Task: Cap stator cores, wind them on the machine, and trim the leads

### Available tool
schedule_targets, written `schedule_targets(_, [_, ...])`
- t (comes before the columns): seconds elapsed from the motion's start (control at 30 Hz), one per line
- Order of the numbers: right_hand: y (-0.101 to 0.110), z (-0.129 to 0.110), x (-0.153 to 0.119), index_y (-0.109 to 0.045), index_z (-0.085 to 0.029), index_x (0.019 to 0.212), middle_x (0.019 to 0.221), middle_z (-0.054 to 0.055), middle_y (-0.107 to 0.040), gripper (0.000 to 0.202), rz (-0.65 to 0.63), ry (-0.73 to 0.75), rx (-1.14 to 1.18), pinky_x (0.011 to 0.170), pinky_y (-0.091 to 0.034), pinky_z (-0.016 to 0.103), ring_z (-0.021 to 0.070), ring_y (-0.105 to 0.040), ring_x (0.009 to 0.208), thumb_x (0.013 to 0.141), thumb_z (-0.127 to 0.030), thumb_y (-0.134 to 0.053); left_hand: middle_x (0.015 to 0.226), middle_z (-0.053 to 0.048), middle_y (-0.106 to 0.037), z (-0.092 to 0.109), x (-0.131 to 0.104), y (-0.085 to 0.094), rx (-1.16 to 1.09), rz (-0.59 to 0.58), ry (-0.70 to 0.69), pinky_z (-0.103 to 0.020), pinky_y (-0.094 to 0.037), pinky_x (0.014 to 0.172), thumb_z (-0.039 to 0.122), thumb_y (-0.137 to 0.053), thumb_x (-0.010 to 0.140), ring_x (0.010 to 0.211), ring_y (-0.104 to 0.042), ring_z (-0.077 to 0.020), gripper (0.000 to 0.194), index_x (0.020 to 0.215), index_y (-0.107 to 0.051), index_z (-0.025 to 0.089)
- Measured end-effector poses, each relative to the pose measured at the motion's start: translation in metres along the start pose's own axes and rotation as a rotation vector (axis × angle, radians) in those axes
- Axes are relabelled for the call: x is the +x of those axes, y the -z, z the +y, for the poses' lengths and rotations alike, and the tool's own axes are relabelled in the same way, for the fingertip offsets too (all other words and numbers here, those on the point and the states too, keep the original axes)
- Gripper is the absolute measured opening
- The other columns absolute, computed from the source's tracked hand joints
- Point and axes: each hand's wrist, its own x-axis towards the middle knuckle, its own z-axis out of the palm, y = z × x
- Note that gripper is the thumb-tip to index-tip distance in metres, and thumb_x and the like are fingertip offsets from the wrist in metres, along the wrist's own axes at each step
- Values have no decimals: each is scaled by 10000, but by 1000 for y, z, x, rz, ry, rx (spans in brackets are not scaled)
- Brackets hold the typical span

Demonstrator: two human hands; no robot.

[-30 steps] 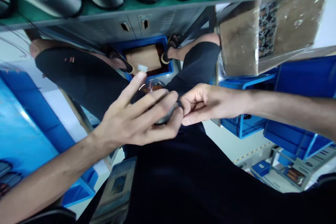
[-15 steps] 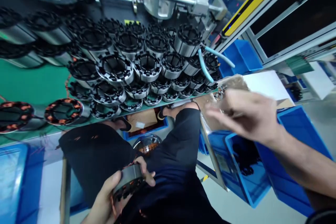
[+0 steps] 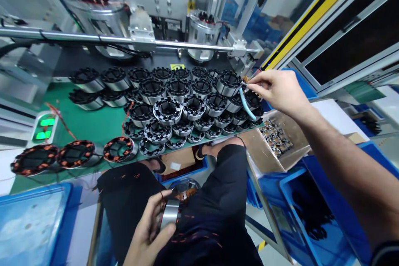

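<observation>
My left hand (image 3: 149,226) grips a motor stator (image 3: 170,213) over my lap, its fingers round the silver metal ring. My right hand (image 3: 276,89) reaches to the right end of the stator stack. Its thumb and forefinger close on pliers with light-blue handles (image 3: 247,104) lying on the stack. One curved handle hangs down; the other is hidden by my fingers. Beside the fingertips stands a silver and black stator (image 3: 229,82) on top of the pile. Several more such stators (image 3: 167,110) stand in stacked rows.
Stators wound with copper (image 3: 119,149) line the front left of the green bench mat (image 3: 76,120). A machine rail (image 3: 174,45) runs behind the stacks. On the right are a cardboard box (image 3: 291,133) of small metal parts and blue bins (image 3: 307,212). A round bowl (image 3: 187,185) sits between my knees.
My right hand has moved up and left from above the cardboard box to the pliers, closing on them. My left hand has turned the stator and shifted slightly right. The view has tilted up.
</observation>
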Motion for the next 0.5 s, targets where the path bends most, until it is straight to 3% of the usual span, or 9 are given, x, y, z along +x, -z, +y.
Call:
schedule_targets(0.07, [-1,3,-3,-855,-262,1033,904,50,-787,213,71,29,42,848,-459,399,205,-563,761,1038,-468,-801,1128,-17,-839,7,-3,-4,6,66,-3,-275,-539,709,742,-1017,786,828,-695,-212,709,1355,-814,372])
schedule_targets(0.13, [-2,7,-7,-845,-266,1073,945,64,-775,222,153,54,65,876,-459,399,201,-541,790,1062,-471,-764,859,11,-731,11,-5,-7,5,24,37,-250,-400,600,790,-963,836,614,-509,-134,740,1391,-777,339])
schedule_targets(0.2, [-3,11,-15,-823,-270,1063,976,85,-762,229,258,65,76,899,-467,409,212,-545,826,1064,-483,-737,752,42,-637,12,-3,-9,-23,-23,60,-236,-321,579,813,-926,875,529,-389,-87,780,1439,-728,312])
schedule_targets(0.37, [-3,1,-56,-714,-288,1101,1026,126,-736,267,555,35,142,877,-522,471,276,-646,868,1136,-542,-638,868,26,-697,16,0,-13,-63,-30,43,-224,-354,601,816,-949,866,554,-472,-73,810,1409,-683,277])
schedule_targets(0.43, [-6,-15,-74,-720,-300,1124,1014,114,-730,305,529,8,237,811,-546,475,294,-691,856,1129,-600,-667,852,45,-649,22,-1,-13,-56,-38,28,-222,-365,588,777,-968,874,580,-469,-80,760,1379,-685,284])
schedule_targets(0.5, [-15,-39,-89,-759,-306,1104,987,100,-739,342,370,-25,393,738,-565,460,303,-730,846,1048,-641,-803,887,43,-643,30,-2,-12,-6,-84,-9,-225,-401,603,707,-969,921,636,-491,-95,662,1368,-697,302])
